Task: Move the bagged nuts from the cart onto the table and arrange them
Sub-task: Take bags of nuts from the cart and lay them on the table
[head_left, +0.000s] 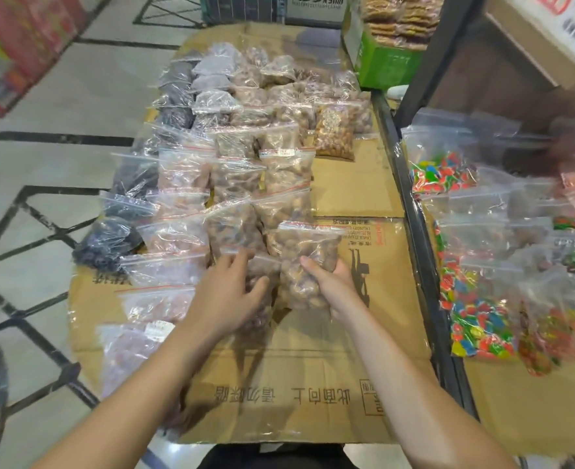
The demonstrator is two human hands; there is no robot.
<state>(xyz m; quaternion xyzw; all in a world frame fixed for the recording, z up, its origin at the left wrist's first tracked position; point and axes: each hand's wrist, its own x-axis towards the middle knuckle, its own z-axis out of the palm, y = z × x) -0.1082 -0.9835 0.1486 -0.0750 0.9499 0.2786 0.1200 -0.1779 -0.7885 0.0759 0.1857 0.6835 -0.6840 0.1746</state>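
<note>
Rows of clear zip bags of nuts and dried fruit (235, 170) lie on flattened cardboard (357, 191) covering a table. My right hand (330, 282) grips a bag of brown nuts (308, 262) at the near end of the right row, thumb on its front. My left hand (232, 292) rests flat, fingers spread, on another nut bag (260, 316) just to the left of it. Dark dried fruit bags (110, 245) line the left edge. A bag of yellow-brown nuts (333, 133) lies farther back on the right.
A black metal shelf frame (414, 211) runs along the table's right side, with bags of colourful candies (475, 319) on its cardboard shelf. A green box (384, 62) of snacks and brown cartons stand at the back right. Tiled floor lies to the left.
</note>
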